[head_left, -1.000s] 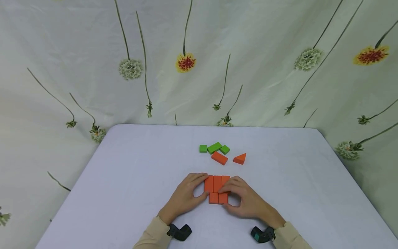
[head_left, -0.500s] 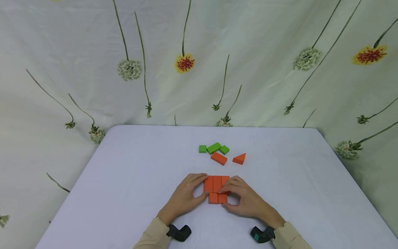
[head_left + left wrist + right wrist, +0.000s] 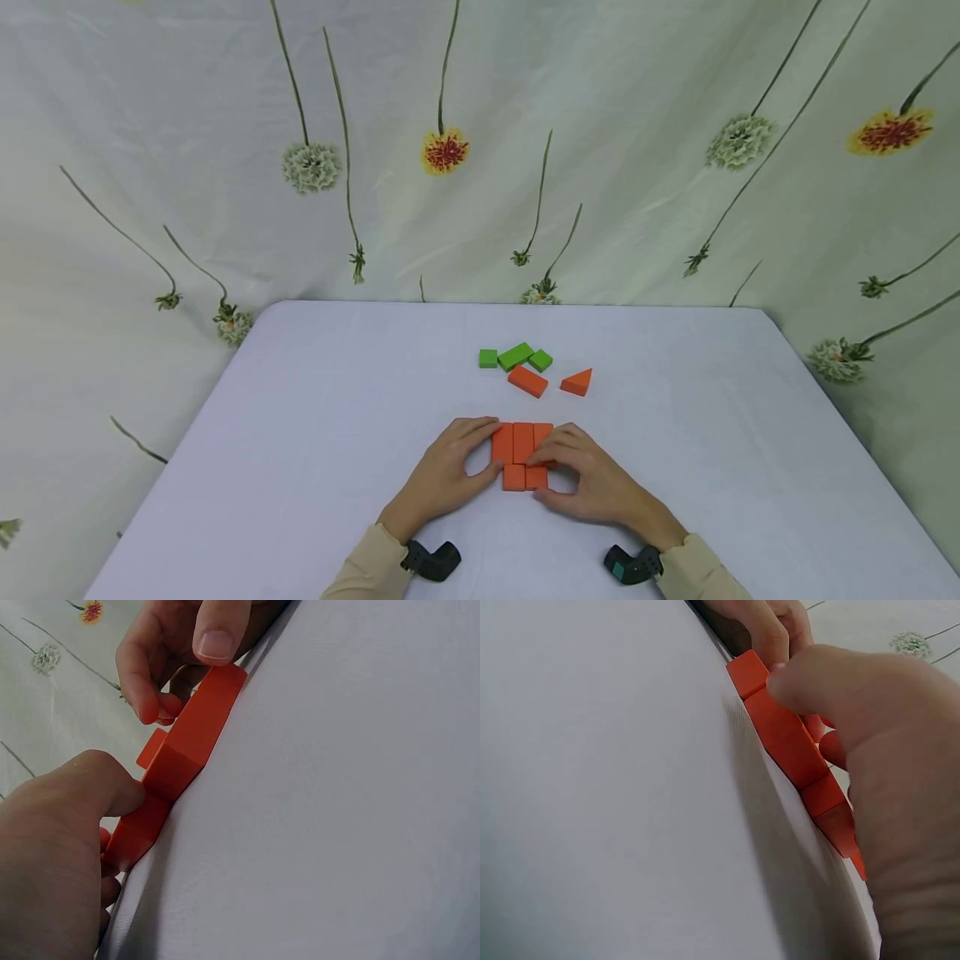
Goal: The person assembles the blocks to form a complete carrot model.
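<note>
Near the counter's [image 3: 315, 433] front edge, centred: orange blocks [image 3: 522, 454] pressed together, left hand [image 3: 442, 473] and right hand [image 3: 592, 483] pinching them from either side, seemingly with curled fingers.

We can read no text, label, brand, number or sign on anything here, neither blocks, tabletop nor flowered cloth.
</note>
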Motion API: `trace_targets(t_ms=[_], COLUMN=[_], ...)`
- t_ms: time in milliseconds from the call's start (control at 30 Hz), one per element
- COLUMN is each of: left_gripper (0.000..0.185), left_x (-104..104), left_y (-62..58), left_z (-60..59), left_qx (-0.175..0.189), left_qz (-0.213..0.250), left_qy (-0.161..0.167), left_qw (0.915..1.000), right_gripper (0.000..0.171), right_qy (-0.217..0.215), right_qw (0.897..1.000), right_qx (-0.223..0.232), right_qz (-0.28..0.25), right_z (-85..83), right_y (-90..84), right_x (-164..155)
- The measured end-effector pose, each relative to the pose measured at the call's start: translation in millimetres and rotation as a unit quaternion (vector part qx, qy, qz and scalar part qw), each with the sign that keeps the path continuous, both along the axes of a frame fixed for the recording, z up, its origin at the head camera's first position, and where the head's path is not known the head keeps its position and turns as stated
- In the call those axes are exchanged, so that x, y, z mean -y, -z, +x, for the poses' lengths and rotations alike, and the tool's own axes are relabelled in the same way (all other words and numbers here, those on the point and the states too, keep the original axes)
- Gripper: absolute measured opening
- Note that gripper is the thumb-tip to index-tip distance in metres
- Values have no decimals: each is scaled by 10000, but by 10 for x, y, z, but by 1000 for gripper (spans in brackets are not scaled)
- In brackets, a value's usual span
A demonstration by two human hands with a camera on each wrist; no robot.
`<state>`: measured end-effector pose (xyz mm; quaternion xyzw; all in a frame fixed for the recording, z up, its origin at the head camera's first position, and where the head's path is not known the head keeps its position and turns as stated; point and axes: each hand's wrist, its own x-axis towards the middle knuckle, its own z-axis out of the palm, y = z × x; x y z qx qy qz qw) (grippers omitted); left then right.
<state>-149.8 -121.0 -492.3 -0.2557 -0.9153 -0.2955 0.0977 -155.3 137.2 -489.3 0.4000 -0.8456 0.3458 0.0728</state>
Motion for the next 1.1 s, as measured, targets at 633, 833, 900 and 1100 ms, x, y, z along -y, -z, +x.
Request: trace_targets(t_ms=[633,833,900,1100], left_gripper=[53,53,53,53], left_x=[6,8,9,1], left_y=[-22,-22,-16,-8], left_z=[0,-9,-9,-2], left_qx=[-16,37,67,101], left_qz=[13,-2,-12,-66], left_qy=[22,-33,-52,-50], left_qw=[10000,10000,10000,9999], right_gripper=[26,23,22,23], right_qy=[278,712,853,1258], right_qw=[9917,9920,9911,9874], right_qx=[-626,-309,-246,-255], right_qz=[-1086,-992,-989,-924], right_z=[-163,-266,-309,-443], right_y=[63,60,59,57], right_x=[-5,-14,-17,-30])
